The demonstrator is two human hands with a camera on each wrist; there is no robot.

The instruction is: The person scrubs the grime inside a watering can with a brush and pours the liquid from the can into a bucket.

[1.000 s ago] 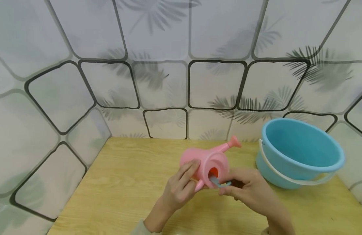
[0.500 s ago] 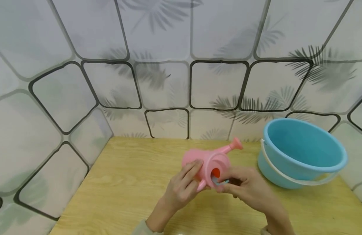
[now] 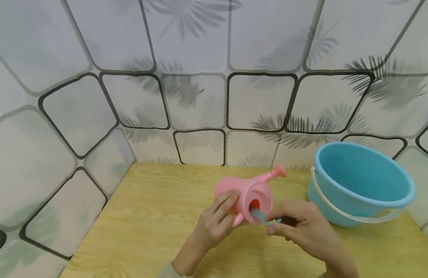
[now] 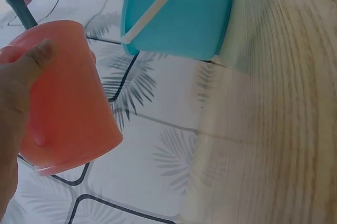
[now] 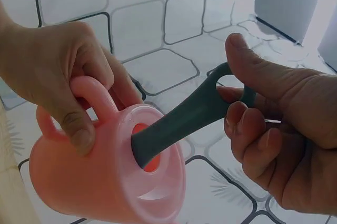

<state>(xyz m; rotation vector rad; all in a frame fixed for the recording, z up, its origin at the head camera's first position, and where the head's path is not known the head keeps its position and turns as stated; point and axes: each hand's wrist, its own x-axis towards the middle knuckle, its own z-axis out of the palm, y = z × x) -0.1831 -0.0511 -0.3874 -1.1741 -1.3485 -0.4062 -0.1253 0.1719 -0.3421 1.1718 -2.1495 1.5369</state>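
A pink watering can point(image 3: 227, 186) lies tilted above the table in the head view, its round opening facing the right hand. My left hand point(image 3: 214, 222) holds the can by its body; in the right wrist view the thumb presses beside the looped handle point(image 5: 97, 98). Pinched between thumb and fingers of my right hand point(image 3: 302, 226) is a blue-grey plastic tool with a ring handle point(image 5: 181, 116). Its wide tapered shaft runs into the can's opening, so the far end is hidden inside. In the left wrist view the tool shows above the can's rim.
To the right on the wooden table point(image 3: 148, 208) stands a light blue bucket point(image 3: 339, 200), its white handle point(image 3: 361, 219) hanging over the near side. A wall with a leaf pattern point(image 3: 200, 96) closes off the back and left.
The tool first went deeper into the can's opening, then came partly back out. My right hand has shifted right with it. The left hand keeps the can nearly in place.
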